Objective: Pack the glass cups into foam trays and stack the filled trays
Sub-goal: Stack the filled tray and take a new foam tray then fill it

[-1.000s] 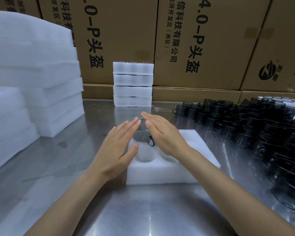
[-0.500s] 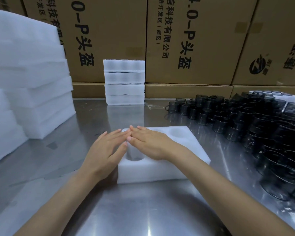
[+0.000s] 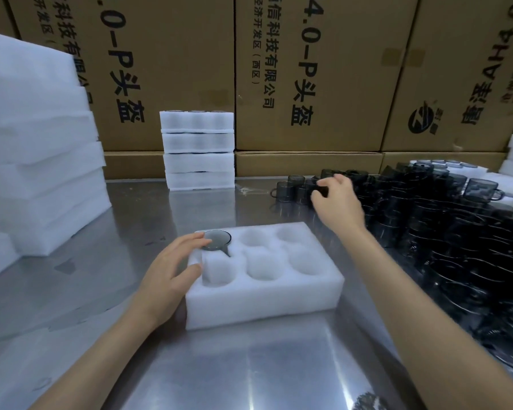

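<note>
A white foam tray (image 3: 264,294) with six round pockets is set near the middle of the steel bench (image 3: 125,291). One dark glass cup (image 3: 216,240) is seated in the tray's far left pocket, its handle turned toward the near side; the other five pockets are seen unfilled. The left hand (image 3: 172,275) is laid against the tray's left edge, fingers loosely spread, fingertips touching the cup's rim and the thumb resting on the foam. The right hand (image 3: 336,199) is stretched to the far right of the bench, where its fingers are curled round a cup at the left end of the mass of dark glass cups (image 3: 444,220). A stack of filled trays (image 3: 199,150) is placed at the far edge against cardboard boxes (image 3: 308,69). Piles of foam sheets (image 3: 39,161) are kept along the left edge.
</note>
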Available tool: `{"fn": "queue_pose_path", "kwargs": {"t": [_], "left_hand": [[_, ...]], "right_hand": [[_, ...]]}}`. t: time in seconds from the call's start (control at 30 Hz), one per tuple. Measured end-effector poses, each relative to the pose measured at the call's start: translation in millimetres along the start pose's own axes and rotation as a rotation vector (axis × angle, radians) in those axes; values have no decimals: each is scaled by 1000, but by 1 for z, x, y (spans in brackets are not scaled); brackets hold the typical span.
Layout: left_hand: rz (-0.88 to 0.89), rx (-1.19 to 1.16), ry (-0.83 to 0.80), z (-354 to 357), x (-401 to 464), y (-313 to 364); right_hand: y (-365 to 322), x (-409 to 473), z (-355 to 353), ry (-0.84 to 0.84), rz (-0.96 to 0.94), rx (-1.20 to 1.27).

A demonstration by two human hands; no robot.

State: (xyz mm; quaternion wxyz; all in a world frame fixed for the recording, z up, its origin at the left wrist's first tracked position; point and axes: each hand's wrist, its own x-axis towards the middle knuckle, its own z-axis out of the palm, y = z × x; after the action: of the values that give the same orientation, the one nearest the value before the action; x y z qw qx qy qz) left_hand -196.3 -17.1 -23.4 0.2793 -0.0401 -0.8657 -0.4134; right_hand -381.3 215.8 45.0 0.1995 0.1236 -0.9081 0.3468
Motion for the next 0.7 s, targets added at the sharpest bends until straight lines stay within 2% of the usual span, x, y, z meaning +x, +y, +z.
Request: {"fn": "queue_pose_path", "kwargs": {"t": [0.1, 0.37, 0.7], "left_hand": [[12, -36, 3, 1, 2, 0], [6, -37, 7, 2, 3, 2], [-9, -3, 32, 4, 5, 7]], "right_hand": [[29, 12, -17, 69, 177, -79], [64, 26, -24, -14, 388, -203], [77, 26, -20, 112, 343, -215]]}}
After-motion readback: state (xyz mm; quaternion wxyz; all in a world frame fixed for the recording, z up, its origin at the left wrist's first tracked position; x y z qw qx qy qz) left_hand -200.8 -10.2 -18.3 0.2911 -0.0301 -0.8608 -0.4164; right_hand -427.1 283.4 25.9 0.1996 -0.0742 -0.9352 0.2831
